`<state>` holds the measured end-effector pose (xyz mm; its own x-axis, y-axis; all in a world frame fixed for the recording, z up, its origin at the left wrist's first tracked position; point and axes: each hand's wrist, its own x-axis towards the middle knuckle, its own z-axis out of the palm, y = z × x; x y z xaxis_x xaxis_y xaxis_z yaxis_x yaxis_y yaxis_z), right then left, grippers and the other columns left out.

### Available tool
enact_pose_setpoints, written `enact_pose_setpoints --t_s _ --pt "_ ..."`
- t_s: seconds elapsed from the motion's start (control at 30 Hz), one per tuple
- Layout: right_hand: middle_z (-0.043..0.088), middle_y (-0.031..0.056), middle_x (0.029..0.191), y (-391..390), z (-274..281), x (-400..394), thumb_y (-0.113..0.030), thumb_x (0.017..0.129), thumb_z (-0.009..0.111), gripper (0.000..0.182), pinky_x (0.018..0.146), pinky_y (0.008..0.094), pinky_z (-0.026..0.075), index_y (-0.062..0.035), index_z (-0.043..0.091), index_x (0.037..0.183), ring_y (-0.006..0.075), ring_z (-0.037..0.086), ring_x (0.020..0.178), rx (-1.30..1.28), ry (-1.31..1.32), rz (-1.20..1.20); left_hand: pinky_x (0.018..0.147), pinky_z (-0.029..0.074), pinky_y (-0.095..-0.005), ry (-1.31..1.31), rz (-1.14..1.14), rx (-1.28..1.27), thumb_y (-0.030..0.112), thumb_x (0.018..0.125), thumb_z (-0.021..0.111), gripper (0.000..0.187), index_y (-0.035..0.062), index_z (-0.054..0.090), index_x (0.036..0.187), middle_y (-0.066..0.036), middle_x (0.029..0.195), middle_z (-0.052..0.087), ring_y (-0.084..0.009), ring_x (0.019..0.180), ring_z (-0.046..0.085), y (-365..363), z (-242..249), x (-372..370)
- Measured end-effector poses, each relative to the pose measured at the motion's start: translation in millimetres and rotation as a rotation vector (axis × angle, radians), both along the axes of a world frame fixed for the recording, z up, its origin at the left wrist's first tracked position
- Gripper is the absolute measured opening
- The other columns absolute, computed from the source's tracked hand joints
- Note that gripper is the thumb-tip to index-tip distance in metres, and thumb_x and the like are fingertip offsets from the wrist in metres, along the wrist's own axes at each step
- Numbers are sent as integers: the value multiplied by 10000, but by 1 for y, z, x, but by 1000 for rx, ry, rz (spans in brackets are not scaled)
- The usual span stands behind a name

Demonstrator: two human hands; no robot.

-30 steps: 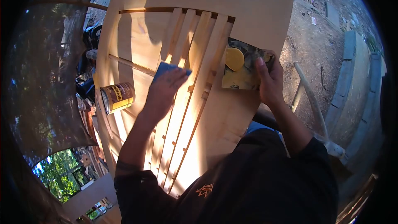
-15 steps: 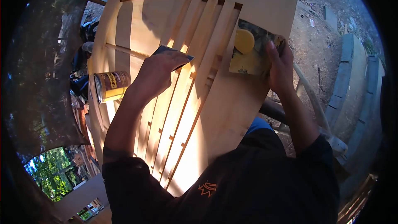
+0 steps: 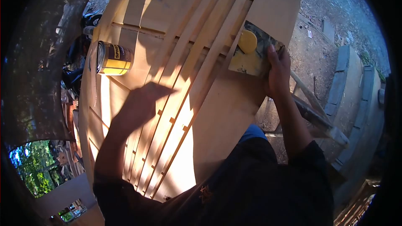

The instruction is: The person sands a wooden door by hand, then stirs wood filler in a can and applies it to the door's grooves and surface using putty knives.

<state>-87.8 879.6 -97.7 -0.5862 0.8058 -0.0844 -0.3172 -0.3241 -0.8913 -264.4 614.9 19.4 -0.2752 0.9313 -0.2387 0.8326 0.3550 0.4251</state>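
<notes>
My left hand [image 3: 142,104] is closed in a pinch low over the slats of a pale wooden panel [image 3: 217,121], its outline blurred. The dark flat putty scraper that showed in it a moment before is hard to make out from this angle. My right hand [image 3: 279,71] grips the edge of a flat, stained putty board [image 3: 247,66] above the panel's right side. A round yellow lump of putty [image 3: 248,42] sits on the board, with yellow smears around it. Long parallel slats [image 3: 201,33] run down the panel, with dark gaps between them.
A yellow and dark tin can [image 3: 116,60] stands on the panel's left part. Wooden supports [image 3: 310,113] show beneath the right edge. Grey blocks [image 3: 341,75] line the dirt ground at right. Dark netting [image 3: 37,67] hangs at left.
My left hand has moved down and left along the slats, and its scraper has turned out of clear sight. My right hand keeps holding the putty board. The view has shifted slightly.
</notes>
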Motion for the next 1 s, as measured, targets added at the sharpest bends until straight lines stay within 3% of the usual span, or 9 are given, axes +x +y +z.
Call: enact_pose_setpoints --t_s 0.1,0.17,0.27,0.4,0.5,0.67,0.87,1.0 --pt "591 82 1063 -2 1 -1 -164 936 504 308 870 281 428 29 469 1172 130 553 964 -48 50 33 901 470 -319 -111 200 106 -130 666 395 512 17 605 1109 -136 1068 647 -246 939 634 46 9 -33" --pt "594 81 1058 -3 -1 -1 -160 934 508 305 869 285 429 29 471 1171 131 554 960 -13 29 5 845 505 -312 -203 165 172 -133 642 402 520 -6 597 1106 -149 1028 649 -225 911 641 78 8 -58" --pt "595 82 1052 0 1 0 -156 932 511 305 871 286 428 29 472 1172 129 554 956 42 -10 2 804 530 -302 -747 549 -121 -144 602 408 563 -13 589 1118 -147 1022 631 -236 874 651 105 7 -82" --pt "589 83 1060 0 9 0 -151 929 512 313 879 284 425 30 467 1180 124 548 962 113 -126 -1 760 553 -326 -784 625 -171 -137 584 444 548 -19 595 1097 -153 990 627 -237 850 652 115 -6 -92" --pt "581 84 1070 -2 6 -2 -150 928 511 317 881 280 422 30 463 1185 122 541 974 3 16 1 752 557 -328 -844 639 -183 -131 584 454 544 -21 594 1098 -150 992 629 -230 834 652 115 -16 -93" --pt "578 84 1075 -2 7 -1 -152 930 512 315 889 278 419 27 463 1184 122 539 983 26 34 17 799 543 -326 -900 640 -216 -124 578 462 545 -28 595 1097 -140 1001 631 -226 852 647 117 -9 -87" --pt "582 81 1063 -3 7 -2 -156 933 509 304 882 276 424 24 465 1174 123 546 978 -8 77 18 788 545 -297 -1027 449 -87 -131 626 463 511 -35 581 1114 -143 969 630 -212 837 650 103 0 -88" --pt "583 80 1052 -3 3 -2 -157 936 505 296 856 273 440 21 466 1169 125 553 964 -14 45 15 849 519 -323 -889 555 29 -139 670 502 503 -31 548 1159 -126 1024 616 -204 898 627 96 22 -78"
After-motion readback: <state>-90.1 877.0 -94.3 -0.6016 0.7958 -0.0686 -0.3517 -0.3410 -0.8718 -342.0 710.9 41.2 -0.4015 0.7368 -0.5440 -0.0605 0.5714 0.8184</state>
